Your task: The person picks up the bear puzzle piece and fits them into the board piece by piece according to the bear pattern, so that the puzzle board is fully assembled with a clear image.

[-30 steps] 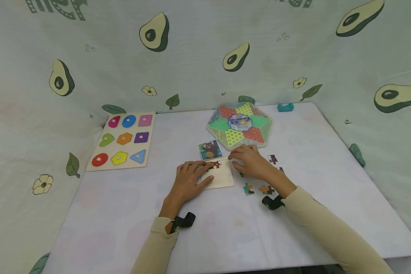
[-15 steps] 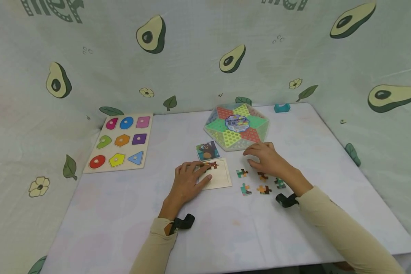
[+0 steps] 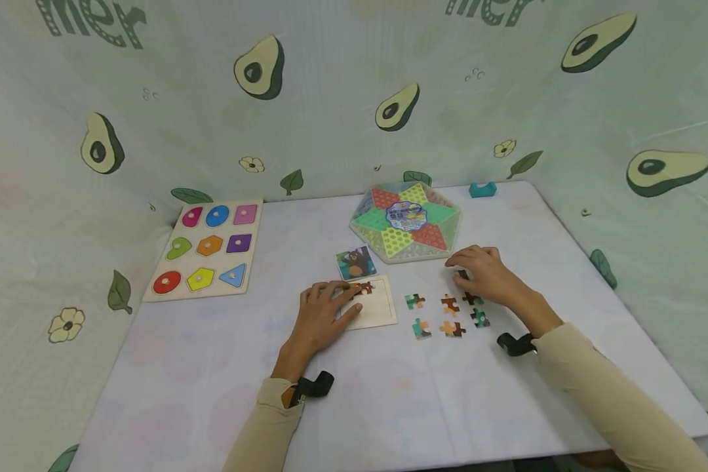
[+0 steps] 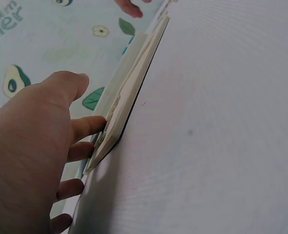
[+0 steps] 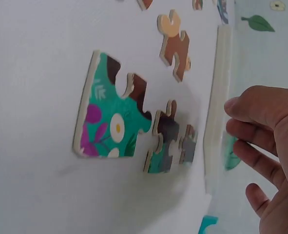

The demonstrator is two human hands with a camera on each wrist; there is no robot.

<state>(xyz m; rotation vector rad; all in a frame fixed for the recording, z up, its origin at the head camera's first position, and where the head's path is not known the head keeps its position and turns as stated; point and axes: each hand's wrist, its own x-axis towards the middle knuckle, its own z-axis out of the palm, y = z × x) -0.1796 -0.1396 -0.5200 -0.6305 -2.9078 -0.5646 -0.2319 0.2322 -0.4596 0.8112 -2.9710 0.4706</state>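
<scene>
My left hand point(image 3: 318, 318) rests its straight fingers on the top left of a pale wooden puzzle board point(image 3: 377, 313), where joined brown puzzle pieces point(image 3: 366, 287) lie partly under the fingertips. Seen from the left wrist, the fingers touch the edge of the board point(image 4: 134, 92). To the right, my right hand point(image 3: 486, 278) hovers over loose puzzle pieces, fingers loosely bent, nothing visible between them. In the right wrist view, a green corner piece with a flower point(image 5: 112, 117) lies near brown-and-green pieces point(image 5: 163, 136), apart from the hand. A piece point(image 3: 472, 299) is partly hidden beneath that hand.
Several other loose pieces point(image 3: 452, 330) lie right of the board. Behind the board is a bear picture card point(image 3: 356, 262), then a hexagonal game box point(image 3: 425, 252). A shape board point(image 3: 212, 262) stands at left; a teal object point(image 3: 482, 190) sits near the back edge.
My right hand has moved right, from beside the board to over the right-hand loose pieces, uncovering pieces nearer the board. The left hand stays on the board.
</scene>
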